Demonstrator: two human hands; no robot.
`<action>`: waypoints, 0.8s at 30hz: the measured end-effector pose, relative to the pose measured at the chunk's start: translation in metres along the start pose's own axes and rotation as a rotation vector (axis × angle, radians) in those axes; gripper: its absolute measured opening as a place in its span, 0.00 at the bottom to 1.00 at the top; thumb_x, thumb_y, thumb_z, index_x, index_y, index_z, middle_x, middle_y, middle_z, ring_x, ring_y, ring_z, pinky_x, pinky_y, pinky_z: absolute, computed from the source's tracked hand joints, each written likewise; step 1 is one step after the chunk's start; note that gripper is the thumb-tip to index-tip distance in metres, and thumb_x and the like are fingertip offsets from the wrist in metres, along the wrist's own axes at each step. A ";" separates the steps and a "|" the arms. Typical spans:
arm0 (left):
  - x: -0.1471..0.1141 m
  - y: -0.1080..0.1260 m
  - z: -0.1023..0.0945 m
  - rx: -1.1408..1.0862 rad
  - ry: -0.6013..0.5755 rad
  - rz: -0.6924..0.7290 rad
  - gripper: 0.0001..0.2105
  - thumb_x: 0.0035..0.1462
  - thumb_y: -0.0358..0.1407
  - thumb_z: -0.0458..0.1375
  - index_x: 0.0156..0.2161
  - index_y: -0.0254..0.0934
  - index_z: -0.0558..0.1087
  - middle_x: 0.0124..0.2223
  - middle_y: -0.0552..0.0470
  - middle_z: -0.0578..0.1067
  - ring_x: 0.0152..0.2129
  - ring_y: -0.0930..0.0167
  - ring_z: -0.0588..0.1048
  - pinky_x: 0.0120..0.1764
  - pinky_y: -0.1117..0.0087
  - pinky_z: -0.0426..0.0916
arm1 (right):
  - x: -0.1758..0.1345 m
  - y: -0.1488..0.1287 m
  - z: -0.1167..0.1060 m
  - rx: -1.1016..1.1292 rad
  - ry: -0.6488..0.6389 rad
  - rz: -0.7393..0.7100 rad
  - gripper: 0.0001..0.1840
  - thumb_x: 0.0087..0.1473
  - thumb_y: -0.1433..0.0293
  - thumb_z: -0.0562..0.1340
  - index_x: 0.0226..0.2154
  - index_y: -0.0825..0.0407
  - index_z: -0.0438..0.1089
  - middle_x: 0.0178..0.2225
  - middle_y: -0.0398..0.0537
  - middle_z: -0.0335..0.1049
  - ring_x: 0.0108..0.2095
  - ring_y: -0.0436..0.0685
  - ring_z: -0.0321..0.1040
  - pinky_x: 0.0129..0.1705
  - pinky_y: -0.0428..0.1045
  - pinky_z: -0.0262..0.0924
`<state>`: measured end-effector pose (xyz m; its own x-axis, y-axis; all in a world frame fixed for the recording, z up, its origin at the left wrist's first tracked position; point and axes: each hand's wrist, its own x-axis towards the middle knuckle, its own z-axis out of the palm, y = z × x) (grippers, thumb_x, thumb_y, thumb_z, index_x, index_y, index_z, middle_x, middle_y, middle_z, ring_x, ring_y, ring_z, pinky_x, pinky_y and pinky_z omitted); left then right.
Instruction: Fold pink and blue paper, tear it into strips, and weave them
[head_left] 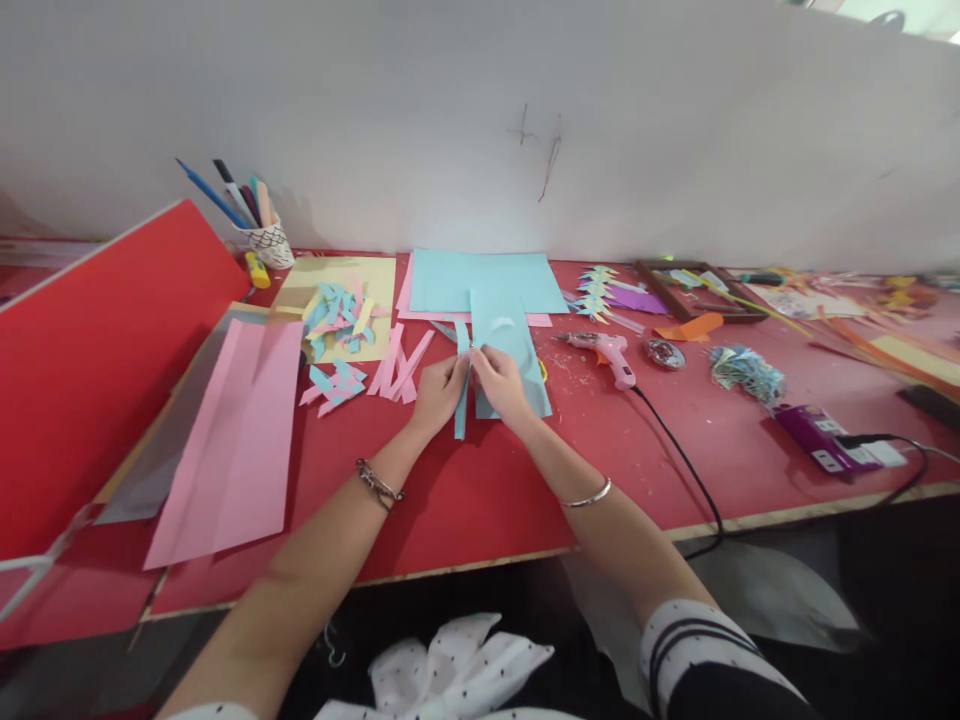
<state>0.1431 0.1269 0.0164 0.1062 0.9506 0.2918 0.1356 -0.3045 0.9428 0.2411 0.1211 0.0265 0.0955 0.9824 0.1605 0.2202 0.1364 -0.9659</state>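
Observation:
A narrow light blue paper strip (460, 420) stands nearly upright in the view between my hands. My left hand (441, 390) pinches it from the left, fingers closed. My right hand (501, 382) is closed too, its thumb and fingertips meeting the strip right beside the left fingertips. Exactly how the fingers overlap on the strip is hidden. Under and behind my right hand lies a light blue paper piece (495, 312). Farther back a larger blue sheet (487, 275) rests over pink paper. Pink strips (401, 368) lie left of my left hand.
A pink glue gun (611, 352) with a black cord lies to the right, near a purple power strip (821, 440). Cut paper bits (341, 315) lie on a yellow sheet at left. Pink folded paper (232, 440), a red board (112, 370) and a pen cup (268, 243) stand farther left.

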 end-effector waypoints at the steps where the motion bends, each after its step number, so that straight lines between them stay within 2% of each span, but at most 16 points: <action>1: 0.000 -0.001 0.000 0.004 0.014 0.003 0.21 0.49 0.50 0.48 0.15 0.37 0.55 0.14 0.59 0.55 0.14 0.77 0.55 0.19 0.72 0.49 | -0.001 -0.001 0.000 -0.009 -0.011 -0.016 0.17 0.47 0.62 0.52 0.15 0.50 0.46 0.15 0.35 0.42 0.18 0.45 0.43 0.21 0.44 0.42; 10: 0.001 -0.003 0.001 -0.019 0.085 0.013 0.22 0.49 0.52 0.47 0.16 0.38 0.53 0.15 0.59 0.53 0.15 0.76 0.54 0.19 0.72 0.48 | 0.000 0.000 0.000 -0.039 -0.066 -0.074 0.17 0.48 0.66 0.50 0.14 0.51 0.44 0.14 0.35 0.40 0.18 0.44 0.41 0.21 0.44 0.39; 16: 0.000 -0.001 0.002 -0.066 0.074 -0.009 0.22 0.47 0.54 0.47 0.15 0.38 0.52 0.15 0.59 0.52 0.14 0.77 0.52 0.17 0.73 0.48 | 0.000 0.004 0.001 -0.022 -0.059 -0.078 0.16 0.47 0.66 0.49 0.15 0.50 0.43 0.15 0.35 0.38 0.18 0.44 0.41 0.21 0.44 0.39; 24: 0.000 0.000 0.001 -0.079 0.082 -0.030 0.22 0.48 0.50 0.51 0.14 0.38 0.53 0.14 0.60 0.52 0.14 0.78 0.52 0.17 0.73 0.47 | -0.001 0.001 0.001 -0.020 -0.067 -0.075 0.16 0.47 0.65 0.49 0.15 0.51 0.44 0.15 0.35 0.40 0.18 0.45 0.41 0.21 0.44 0.40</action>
<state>0.1442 0.1274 0.0160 0.0215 0.9619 0.2726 0.0588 -0.2734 0.9601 0.2405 0.1205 0.0252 0.0134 0.9759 0.2176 0.2435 0.2079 -0.9474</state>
